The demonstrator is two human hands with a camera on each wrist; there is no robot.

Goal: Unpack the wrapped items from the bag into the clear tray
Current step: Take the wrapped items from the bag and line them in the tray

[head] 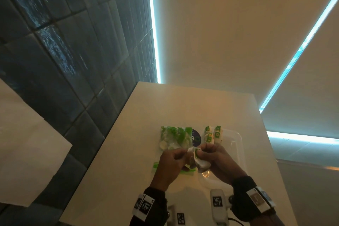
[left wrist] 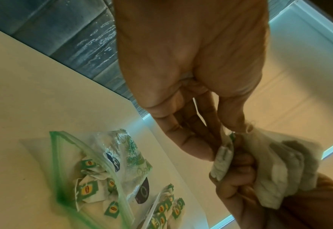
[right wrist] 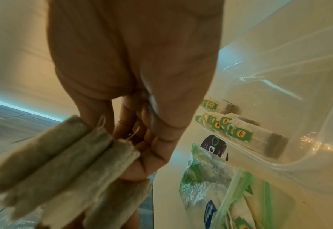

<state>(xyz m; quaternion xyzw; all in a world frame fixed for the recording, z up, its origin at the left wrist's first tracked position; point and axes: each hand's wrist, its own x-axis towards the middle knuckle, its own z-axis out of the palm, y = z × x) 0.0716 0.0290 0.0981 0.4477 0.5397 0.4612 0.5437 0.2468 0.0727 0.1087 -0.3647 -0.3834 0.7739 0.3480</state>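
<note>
Both hands hold a small bundle of white tea bags (head: 200, 162) above the table, between the bag and the tray. My right hand (head: 204, 152) grips the bundle (right wrist: 63, 162) in curled fingers. My left hand (head: 183, 152) pinches the bundle's top edge (left wrist: 225, 153), where a green tag shows. The clear zip bag (head: 175, 137) with a green seal lies open to the left, with several tagged tea bags (left wrist: 89, 189) inside. On the right sits the clear tray (head: 238, 145), with a few tea bags (right wrist: 238, 131) lined up along its far left side.
The white table (head: 128, 170) ends at a dark tiled wall on the left and drops off on the right. Two white marker-tagged devices (head: 218, 205) lie at the table's near edge, below my wrists.
</note>
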